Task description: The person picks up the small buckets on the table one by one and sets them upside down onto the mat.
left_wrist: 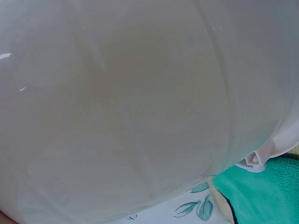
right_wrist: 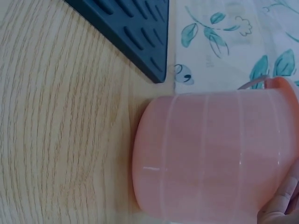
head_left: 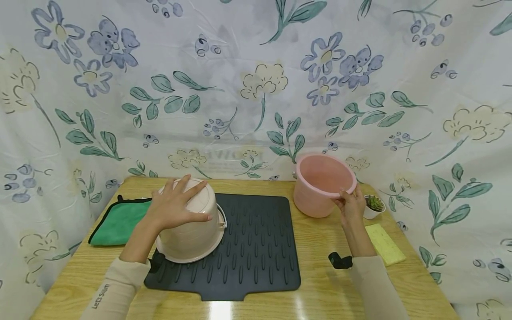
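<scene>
Your right hand (head_left: pixel 352 208) pinches the pink bucket (head_left: pixel 314 202) by its near-right rim (head_left: pixel 330 194) — your left hand (head_left: pixel 174 208) splayed atop the upturned cream bucket (head_left: pixel 192 240).

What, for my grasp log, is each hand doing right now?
Left hand: open, spread on the upturned white bucket.
Right hand: holding the pink bucket by its rim.

On the surface (head_left: pixel 316 293) before you, the mat (head_left: pixel 260 249) lies central, the inverted bucket (head_left: pixel 188 244) on its left part, under your left hand (head_left: pixel 172 206). The cloth (head_left: pixel 120 224) lies farther left. Right of the mat's far end is the upright bucket (head_left: pixel 316 204); right of that, the potted plant (head_left: pixel 371 213), with the sponge (head_left: pixel 385 244) nearer you.
</scene>
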Tool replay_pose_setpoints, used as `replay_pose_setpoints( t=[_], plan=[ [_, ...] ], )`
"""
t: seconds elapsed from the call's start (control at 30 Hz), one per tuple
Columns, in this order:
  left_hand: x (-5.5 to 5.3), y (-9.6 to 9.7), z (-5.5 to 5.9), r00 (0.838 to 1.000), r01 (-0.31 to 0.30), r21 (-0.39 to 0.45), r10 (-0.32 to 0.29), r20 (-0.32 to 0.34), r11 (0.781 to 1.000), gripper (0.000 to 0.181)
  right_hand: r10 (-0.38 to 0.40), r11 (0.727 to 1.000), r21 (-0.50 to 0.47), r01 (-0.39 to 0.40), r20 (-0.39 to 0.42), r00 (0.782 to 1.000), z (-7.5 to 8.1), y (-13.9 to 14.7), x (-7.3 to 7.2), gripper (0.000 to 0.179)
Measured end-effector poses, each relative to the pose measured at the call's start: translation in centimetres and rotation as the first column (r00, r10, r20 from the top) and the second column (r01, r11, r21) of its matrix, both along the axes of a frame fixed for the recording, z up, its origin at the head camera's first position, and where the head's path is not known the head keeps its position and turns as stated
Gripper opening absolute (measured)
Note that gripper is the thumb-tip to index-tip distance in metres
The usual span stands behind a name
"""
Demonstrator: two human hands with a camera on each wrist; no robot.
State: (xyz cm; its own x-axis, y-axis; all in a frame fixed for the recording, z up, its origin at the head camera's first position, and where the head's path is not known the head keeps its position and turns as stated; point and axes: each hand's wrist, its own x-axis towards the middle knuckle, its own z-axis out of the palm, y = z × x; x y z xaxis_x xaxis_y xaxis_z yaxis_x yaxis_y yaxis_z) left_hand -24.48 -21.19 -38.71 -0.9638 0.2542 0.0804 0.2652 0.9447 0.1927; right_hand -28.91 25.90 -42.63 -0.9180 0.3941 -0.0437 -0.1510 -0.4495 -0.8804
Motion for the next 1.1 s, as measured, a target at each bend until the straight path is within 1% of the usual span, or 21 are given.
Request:
replay_pose_setpoints(
  t=[0.13,0.3,0.37,0.53,0.73,0.9,0.93,1.1],
  plan=[
    [0.0,0.0,0.0,1.0,-0.001,-0.001,0.001,-0.002,1.0,0.106,-0.007,1.0,-0.018,0.006,-0.023,1.0,-0.1,0.2,0.2,0.071],
    [-0.1,0.0,-0.1,1.0,0.0,0.002,0.0,-0.009,1.0,0.106,-0.007,0.998,-0.068,0.004,-0.041,0.999,-0.2,0.6,0.5,0.071],
    [-0.1,0.0,-0.1,1.0,0.0,0.002,0.0,-0.008,1.0,0.106,-0.009,0.995,-0.1,0.005,-0.04,0.999,-0.2,0.7,0.6,0.071],
    [-0.1,-0.1,-0.1,1.0,0.0,-0.009,0.0,-0.004,1.0,0.106,-0.003,0.99,-0.139,-0.001,-0.029,1.0,0.0,0.9,0.9,0.069],
    [-0.2,-0.2,-0.1,1.0,-0.003,-0.003,0.003,0.008,1.0,0.107,0.0,0.987,-0.159,-0.002,-0.016,1.0,0.2,1.2,1.3,0.067],
    [-0.2,-0.2,0.0,1.0,-0.008,0.009,0.007,0.016,1.0,0.108,-0.001,0.975,-0.223,-0.001,-0.008,1.0,0.2,1.5,1.5,0.066],
    [-0.2,-0.2,0.0,1.0,-0.009,0.011,0.009,0.015,1.0,0.108,-0.004,0.97,-0.245,0.001,-0.01,1.0,0.2,1.6,1.5,0.066],
    [-0.2,-0.2,0.0,1.0,-0.016,0.034,0.016,-0.007,0.999,0.107,-0.014,0.955,-0.295,0.011,-0.009,1.0,0.2,1.7,1.9,0.064]
  ],
)
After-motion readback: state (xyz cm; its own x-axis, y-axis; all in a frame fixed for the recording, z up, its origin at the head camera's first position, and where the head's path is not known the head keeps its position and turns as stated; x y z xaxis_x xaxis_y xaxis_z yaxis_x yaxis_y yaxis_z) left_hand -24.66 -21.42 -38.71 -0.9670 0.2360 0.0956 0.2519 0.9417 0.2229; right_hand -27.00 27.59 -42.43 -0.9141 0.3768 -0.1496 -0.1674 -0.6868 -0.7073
